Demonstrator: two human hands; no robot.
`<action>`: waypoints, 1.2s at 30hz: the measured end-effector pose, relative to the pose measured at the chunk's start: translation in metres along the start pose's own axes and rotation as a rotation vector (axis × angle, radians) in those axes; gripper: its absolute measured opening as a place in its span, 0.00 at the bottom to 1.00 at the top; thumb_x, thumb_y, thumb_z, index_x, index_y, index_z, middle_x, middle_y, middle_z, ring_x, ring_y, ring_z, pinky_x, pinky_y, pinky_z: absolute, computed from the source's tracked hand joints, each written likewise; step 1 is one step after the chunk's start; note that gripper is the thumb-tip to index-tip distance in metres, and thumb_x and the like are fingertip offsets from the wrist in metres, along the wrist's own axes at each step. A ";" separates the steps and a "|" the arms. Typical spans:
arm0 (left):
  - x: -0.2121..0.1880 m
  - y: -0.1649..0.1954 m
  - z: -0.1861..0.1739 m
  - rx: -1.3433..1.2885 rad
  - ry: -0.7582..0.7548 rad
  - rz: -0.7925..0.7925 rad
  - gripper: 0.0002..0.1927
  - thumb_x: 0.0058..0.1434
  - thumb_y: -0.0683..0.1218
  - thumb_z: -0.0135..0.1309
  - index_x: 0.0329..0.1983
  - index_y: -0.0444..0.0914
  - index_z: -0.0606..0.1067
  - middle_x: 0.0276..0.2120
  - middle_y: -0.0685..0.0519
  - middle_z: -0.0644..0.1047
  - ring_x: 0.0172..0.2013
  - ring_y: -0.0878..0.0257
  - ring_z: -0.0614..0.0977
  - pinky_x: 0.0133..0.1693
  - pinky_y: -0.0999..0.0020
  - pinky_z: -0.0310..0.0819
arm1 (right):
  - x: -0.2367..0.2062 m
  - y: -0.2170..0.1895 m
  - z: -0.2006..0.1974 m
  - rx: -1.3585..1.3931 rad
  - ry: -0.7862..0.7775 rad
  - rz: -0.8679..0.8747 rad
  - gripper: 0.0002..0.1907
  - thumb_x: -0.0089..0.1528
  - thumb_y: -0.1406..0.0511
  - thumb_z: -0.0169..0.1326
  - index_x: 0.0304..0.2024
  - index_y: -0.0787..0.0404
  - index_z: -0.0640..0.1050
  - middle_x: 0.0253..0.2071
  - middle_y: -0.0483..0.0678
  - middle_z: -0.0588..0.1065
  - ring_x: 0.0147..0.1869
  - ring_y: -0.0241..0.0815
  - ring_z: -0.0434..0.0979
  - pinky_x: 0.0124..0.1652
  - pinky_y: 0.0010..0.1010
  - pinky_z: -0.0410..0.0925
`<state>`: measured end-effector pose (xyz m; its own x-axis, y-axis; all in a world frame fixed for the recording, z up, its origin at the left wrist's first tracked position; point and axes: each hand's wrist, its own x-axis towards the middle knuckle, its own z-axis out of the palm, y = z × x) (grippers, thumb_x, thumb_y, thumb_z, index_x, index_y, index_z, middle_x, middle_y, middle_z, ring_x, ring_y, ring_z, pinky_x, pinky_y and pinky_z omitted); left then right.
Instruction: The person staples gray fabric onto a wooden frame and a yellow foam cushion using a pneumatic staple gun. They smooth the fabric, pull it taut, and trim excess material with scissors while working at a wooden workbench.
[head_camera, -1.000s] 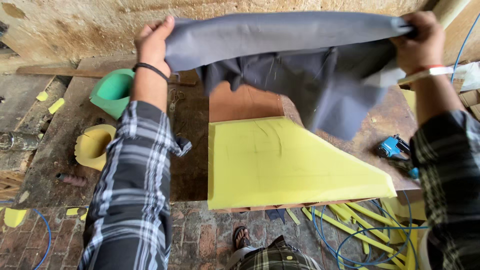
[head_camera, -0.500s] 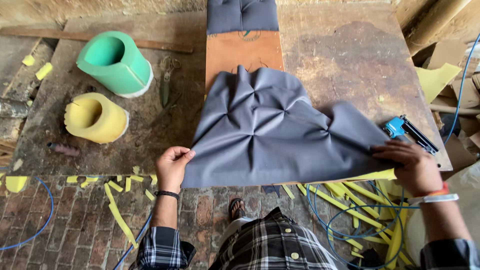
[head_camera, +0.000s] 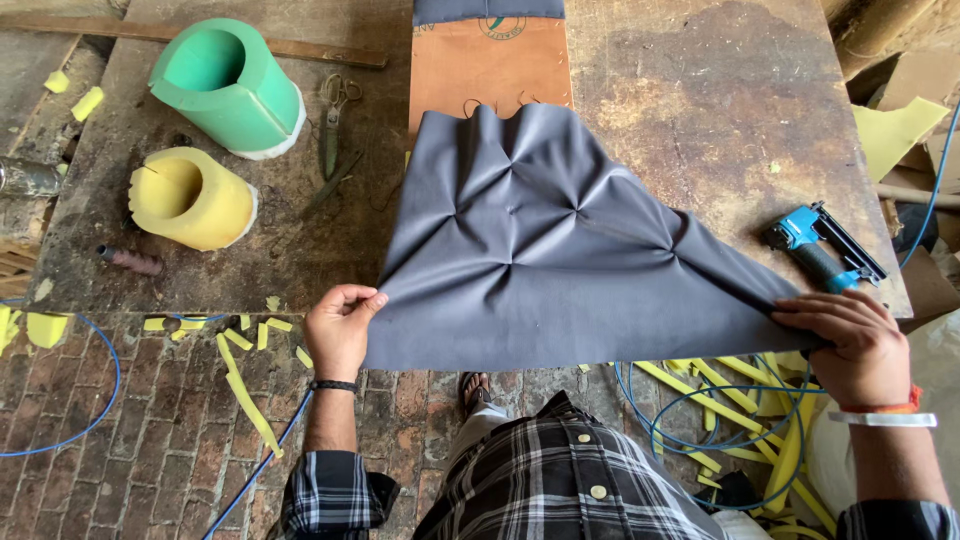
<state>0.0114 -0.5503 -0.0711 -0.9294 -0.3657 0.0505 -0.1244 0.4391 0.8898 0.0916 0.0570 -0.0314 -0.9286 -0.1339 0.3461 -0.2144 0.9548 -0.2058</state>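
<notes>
A grey pleated cover (head_camera: 540, 250) with tufted folds lies spread over the foam piece on the worn wooden table (head_camera: 700, 110). My left hand (head_camera: 342, 330) pinches its near left corner at the table's front edge. My right hand (head_camera: 845, 345) grips its near right corner, palm down, just below a blue staple gun (head_camera: 815, 245). An orange-brown board (head_camera: 490, 65) sticks out from under the cover at the far side.
A green foam cylinder (head_camera: 228, 88) and a yellow foam cylinder (head_camera: 190, 198) stand at the table's left, with scissors (head_camera: 333, 120) beside them. Yellow foam strips (head_camera: 760, 420) and blue cable (head_camera: 690, 400) litter the brick floor. My sandalled foot (head_camera: 473, 385) shows below.
The cover was held up in the air a second ago. It has been laid down over the yellow foam piece, and my hands have drawn its near corners toward me.
</notes>
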 end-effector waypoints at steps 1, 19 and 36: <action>-0.003 -0.003 0.001 0.020 -0.003 0.005 0.07 0.55 0.41 0.68 0.35 0.39 0.82 0.32 0.55 0.84 0.32 0.71 0.83 0.34 0.75 0.80 | -0.003 0.001 0.002 -0.010 -0.007 0.002 0.27 0.52 0.78 0.51 0.47 0.48 0.85 0.51 0.38 0.81 0.64 0.33 0.78 0.70 0.33 0.66; 0.094 0.030 0.052 0.193 -0.097 0.128 0.30 0.60 0.60 0.63 0.58 0.38 0.73 0.52 0.42 0.79 0.51 0.50 0.81 0.50 0.54 0.76 | 0.154 -0.194 0.070 0.473 -0.263 -0.200 0.29 0.60 0.55 0.61 0.60 0.61 0.76 0.66 0.56 0.72 0.67 0.55 0.72 0.61 0.40 0.66; 0.132 -0.006 0.081 0.135 -0.260 0.131 0.21 0.59 0.55 0.66 0.35 0.35 0.71 0.27 0.44 0.79 0.26 0.48 0.80 0.31 0.56 0.73 | 0.171 -0.275 0.114 0.179 -0.361 -0.083 0.39 0.62 0.43 0.50 0.67 0.59 0.72 0.71 0.51 0.67 0.78 0.51 0.59 0.72 0.49 0.49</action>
<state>-0.1386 -0.5345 -0.1061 -0.9960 -0.0848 0.0275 -0.0269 0.5795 0.8145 -0.0429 -0.2590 -0.0200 -0.9457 -0.3237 0.0311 -0.3129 0.8798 -0.3578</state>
